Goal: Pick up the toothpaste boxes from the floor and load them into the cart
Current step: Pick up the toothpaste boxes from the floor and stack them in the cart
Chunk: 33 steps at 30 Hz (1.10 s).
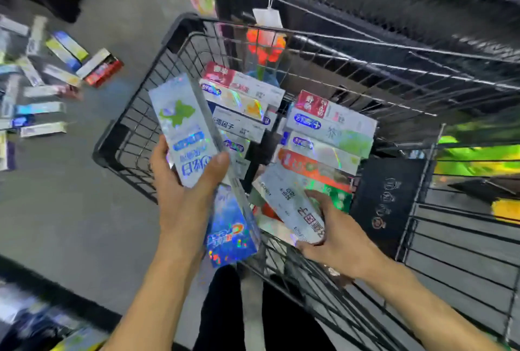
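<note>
Loading step: left hand [180, 179] grips a shiny box [184, 128] over the cart [135, 114], right hand [334, 235] grips a white box [289, 201] inside; next set both down w/ the stacked boxes [329, 131], more on floor [42, 74].

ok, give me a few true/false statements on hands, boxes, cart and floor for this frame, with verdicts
1. The left hand holds a silver box with a green splash. True.
2. The right hand is empty. False: it grips a white box over the near end of the cart.
3. The cart holds no boxes yet. False: two rows of toothpaste boxes already lie in it.
4. Boxes still lie scattered on the floor to the left of the cart. True.
5. A blue Crest box sits below the silver one at the left hand. True.
</note>
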Tool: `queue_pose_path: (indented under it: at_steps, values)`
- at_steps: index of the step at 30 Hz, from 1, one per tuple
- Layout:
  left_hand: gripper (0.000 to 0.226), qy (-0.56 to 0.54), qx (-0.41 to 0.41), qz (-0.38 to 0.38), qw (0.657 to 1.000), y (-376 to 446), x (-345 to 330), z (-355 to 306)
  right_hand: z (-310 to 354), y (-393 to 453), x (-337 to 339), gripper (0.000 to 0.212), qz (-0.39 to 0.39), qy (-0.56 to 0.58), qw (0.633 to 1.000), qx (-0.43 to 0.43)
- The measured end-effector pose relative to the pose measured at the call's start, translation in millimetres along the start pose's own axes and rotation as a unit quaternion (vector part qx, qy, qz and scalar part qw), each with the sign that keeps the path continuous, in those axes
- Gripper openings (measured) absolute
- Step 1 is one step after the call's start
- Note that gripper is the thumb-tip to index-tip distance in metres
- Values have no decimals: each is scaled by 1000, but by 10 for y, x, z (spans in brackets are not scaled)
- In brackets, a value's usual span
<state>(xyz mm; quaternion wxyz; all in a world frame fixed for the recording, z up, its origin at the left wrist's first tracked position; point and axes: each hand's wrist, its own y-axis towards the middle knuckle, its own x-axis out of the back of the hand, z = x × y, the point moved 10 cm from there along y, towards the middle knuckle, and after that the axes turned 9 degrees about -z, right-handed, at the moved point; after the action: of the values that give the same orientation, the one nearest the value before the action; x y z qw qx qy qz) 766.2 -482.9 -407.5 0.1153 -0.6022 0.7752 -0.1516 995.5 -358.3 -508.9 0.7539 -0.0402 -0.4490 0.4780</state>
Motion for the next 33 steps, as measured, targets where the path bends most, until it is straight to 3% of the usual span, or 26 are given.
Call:
queue_pose_path:
  at_steps: [3,8,15,19,28,33]
  values:
    - [87,-18,-28,-6,999,156,-55,86,-170,178,-398,98,61,-94,992,52]
    - [74,-33,-48,0,998,308,-102,333,-388,238,-867,104,143,-119,979,82]
    - [67,-30,-42,-15,999,338,-103,545,-597,266,-1029,77,155,-123,978,72]
    - [68,-31,-43,-10,999,370,-114,561,-649,251,-1061,80,169,-122,975,81]
    - [69,-28,-30,24,999,297,-205,583,-600,234,-990,82,132,-121,976,126]
    - [72,-17,-17,41,999,257,-234,589,-637,362,-793,74,48,-144,977,149]
